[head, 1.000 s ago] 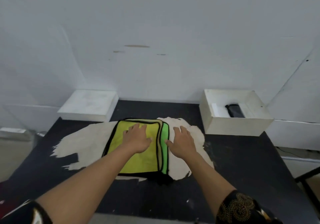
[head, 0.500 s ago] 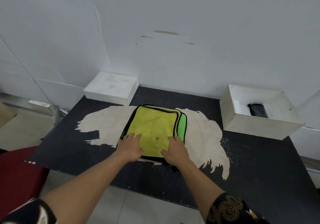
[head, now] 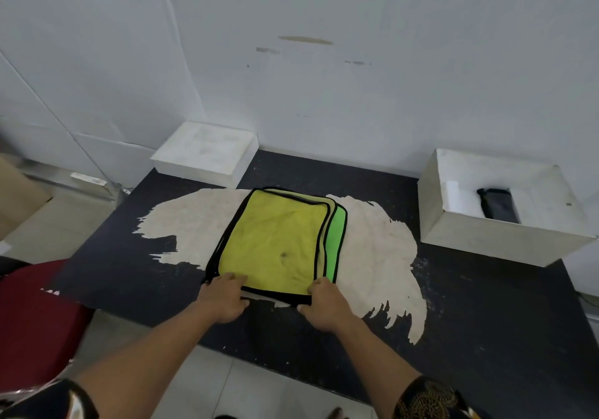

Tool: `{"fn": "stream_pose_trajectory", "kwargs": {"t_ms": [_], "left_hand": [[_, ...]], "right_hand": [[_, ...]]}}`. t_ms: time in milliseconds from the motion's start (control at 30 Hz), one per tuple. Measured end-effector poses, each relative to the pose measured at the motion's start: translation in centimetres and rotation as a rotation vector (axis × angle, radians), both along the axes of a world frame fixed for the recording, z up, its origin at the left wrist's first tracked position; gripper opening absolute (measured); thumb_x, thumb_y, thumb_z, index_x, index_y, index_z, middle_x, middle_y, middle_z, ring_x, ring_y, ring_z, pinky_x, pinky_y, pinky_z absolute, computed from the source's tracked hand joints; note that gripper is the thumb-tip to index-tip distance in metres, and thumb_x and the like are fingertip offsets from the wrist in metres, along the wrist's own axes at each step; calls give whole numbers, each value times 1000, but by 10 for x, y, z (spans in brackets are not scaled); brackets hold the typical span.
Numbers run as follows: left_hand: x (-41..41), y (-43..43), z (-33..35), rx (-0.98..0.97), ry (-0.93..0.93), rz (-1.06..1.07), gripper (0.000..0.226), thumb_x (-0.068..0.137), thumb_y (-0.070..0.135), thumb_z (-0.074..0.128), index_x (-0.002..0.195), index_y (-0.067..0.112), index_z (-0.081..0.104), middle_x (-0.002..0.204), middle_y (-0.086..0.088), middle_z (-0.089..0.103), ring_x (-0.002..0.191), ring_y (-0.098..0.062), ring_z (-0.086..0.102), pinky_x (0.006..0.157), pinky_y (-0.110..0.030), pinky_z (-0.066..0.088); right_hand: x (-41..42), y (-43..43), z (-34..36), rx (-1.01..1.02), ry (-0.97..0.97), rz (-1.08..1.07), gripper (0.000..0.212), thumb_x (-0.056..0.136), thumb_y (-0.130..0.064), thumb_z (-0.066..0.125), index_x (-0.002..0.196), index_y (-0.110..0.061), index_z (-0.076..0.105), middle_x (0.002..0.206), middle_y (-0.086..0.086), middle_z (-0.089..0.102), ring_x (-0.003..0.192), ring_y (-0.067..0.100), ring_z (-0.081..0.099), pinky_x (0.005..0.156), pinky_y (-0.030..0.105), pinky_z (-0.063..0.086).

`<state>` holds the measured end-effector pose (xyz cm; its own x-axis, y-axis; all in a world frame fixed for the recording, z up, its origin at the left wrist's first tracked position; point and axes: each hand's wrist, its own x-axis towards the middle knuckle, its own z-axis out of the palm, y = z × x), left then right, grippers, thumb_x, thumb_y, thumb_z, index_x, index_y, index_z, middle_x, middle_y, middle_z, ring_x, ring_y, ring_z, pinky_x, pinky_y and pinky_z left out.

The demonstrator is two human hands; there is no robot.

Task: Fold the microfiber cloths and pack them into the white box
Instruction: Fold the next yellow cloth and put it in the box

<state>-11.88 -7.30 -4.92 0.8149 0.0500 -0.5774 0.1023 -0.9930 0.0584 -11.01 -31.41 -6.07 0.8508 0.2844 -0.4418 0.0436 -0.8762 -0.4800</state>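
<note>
A stack of microfiber cloths with black trim lies flat in the middle of the black table (head: 486,337). The top yellow cloth (head: 275,240) covers most of it, and a green cloth (head: 335,240) shows along the right side. My left hand (head: 223,298) grips the stack's near left corner, fingers curled over the edge. My right hand (head: 324,302) pinches the near right corner, thumb underneath. The open white box (head: 499,240) stands at the table's right rear, with a dark folded item (head: 499,206) inside.
A closed white box (head: 207,154) sits at the back left against the white wall. A dark red seat (head: 35,318) stands left of the table. The table's front edge runs just behind my wrists, with tiled floor below.
Both hands slid from the top of the cloth stack back to its near edge and took hold of the two near corners. The camera pulled back and to the left.
</note>
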Motion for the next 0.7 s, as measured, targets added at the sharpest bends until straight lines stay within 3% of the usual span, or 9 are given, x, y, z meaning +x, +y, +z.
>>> {"fn": "stream_pose_trajectory", "kwargs": {"t_ms": [100,167,300,400,467,533,600,700], "left_hand": [[-4,-1,-8,-11,-22,19,61,94,44,49,150,31,29,158,-3,25,141,-30,29,113,-49,28],[-3,0,-11,-23,-71,40,54,95,37,48,147,31,37,153,-2,33,137,-28,36,109,-47,33],[12,10,-12,-135,-180,152,44,88,10,47,129,20,61,136,-7,56,122,-27,52,101,-41,44],[21,20,-10,-199,-238,262,37,84,0,51,114,10,71,124,-12,63,113,-30,59,94,-37,50],[24,26,-11,-236,-251,299,28,83,-2,52,100,3,74,120,-17,61,106,-31,60,91,-38,52],[25,30,-12,-239,-249,315,22,84,-3,51,80,7,70,118,-19,58,101,-31,61,89,-35,52],[26,34,-12,-252,-248,332,29,84,-2,51,65,17,60,114,-19,59,96,-30,62,86,-32,53],[32,42,-14,-281,-240,344,25,83,0,53,66,14,63,107,-18,63,89,-28,64,79,-33,53]], "right_hand": [[7,0,2,-1,43,-15,32,90,-38,64,94,-6,63,113,10,48,101,26,54,81,30,45],[12,2,3,5,60,-84,33,90,-34,64,70,-12,48,92,5,46,82,21,52,64,27,40],[17,10,1,-4,44,-216,40,88,-26,62,59,-15,36,74,3,43,71,20,50,46,24,27],[16,16,0,-49,27,-286,30,87,-22,62,64,-9,48,82,8,49,71,19,51,48,25,31],[14,20,-1,-69,5,-362,17,87,-17,61,82,-1,63,85,9,57,72,18,53,57,25,38],[13,24,-4,-89,-15,-429,17,87,-14,60,93,-1,68,92,11,63,76,18,57,61,25,40],[12,28,-6,-95,-35,-481,17,89,-14,60,94,-1,69,95,12,65,81,20,61,62,25,40],[14,35,-8,-109,-58,-555,16,90,-12,58,95,0,69,93,11,66,85,23,65,64,25,42]]}}
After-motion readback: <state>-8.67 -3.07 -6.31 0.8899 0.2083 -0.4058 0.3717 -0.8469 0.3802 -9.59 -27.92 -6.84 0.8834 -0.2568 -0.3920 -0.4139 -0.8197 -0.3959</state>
